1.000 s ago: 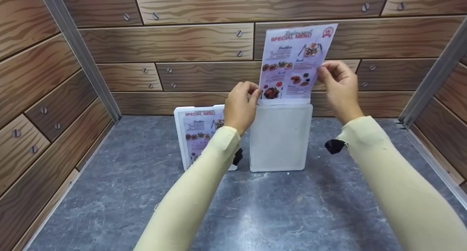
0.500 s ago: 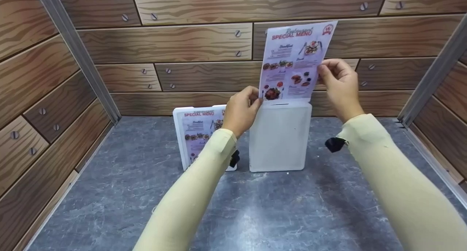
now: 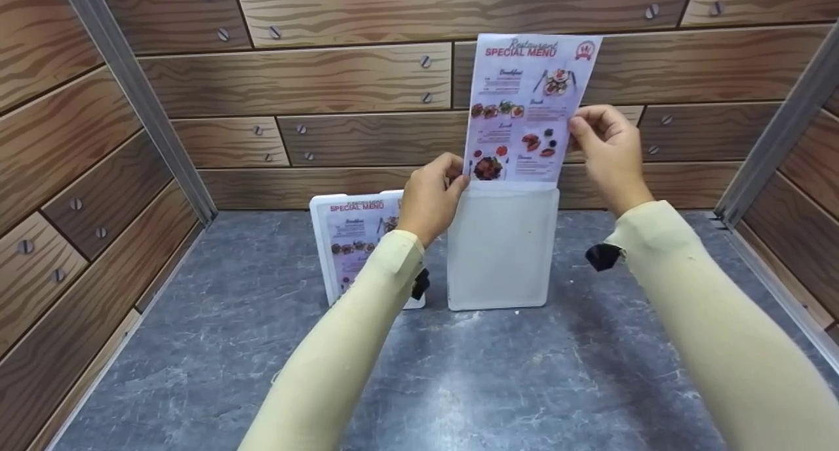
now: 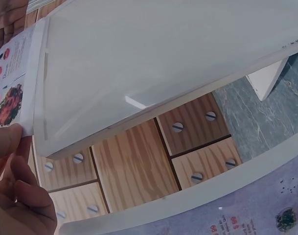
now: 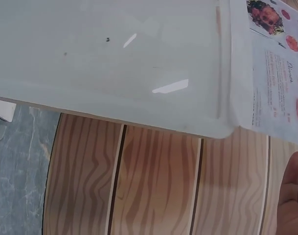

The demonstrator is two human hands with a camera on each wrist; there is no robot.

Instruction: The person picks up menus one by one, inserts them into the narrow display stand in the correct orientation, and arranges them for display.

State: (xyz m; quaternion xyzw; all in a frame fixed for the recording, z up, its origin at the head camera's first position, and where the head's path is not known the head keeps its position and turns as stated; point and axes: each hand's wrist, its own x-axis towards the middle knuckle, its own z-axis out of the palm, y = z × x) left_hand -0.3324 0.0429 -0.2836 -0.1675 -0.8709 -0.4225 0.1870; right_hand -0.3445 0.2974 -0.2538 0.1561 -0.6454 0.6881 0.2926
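A printed menu sheet (image 3: 524,110) stands upright above a blank white menu stand (image 3: 501,251), its lower edge right at the stand's top edge. The left hand (image 3: 432,195) pinches the sheet's lower left edge between thumb and fingers, close to the stand's corner. Higher up on the opposite side, the right hand (image 3: 609,153) pinches the sheet's right edge. In the left wrist view the sheet's white bottom margin (image 4: 30,83) overlaps the top of the stand's clear front. The right wrist view shows this same margin (image 5: 241,73) along the stand's end, with part of the right hand (image 5: 290,196).
A second white stand (image 3: 320,241) with a like menu inside stands to the left, partly hidden by the left forearm. Both rest on a grey marbled table (image 3: 485,379). A wood-patterned wall (image 3: 367,136) rises close behind, with metal posts (image 3: 141,97) at the corners.
The left hand is slightly lower than a second ago. The sheet's top has shifted a little up and left, and the sheet faces the camera more squarely. Both hands keep their hold.
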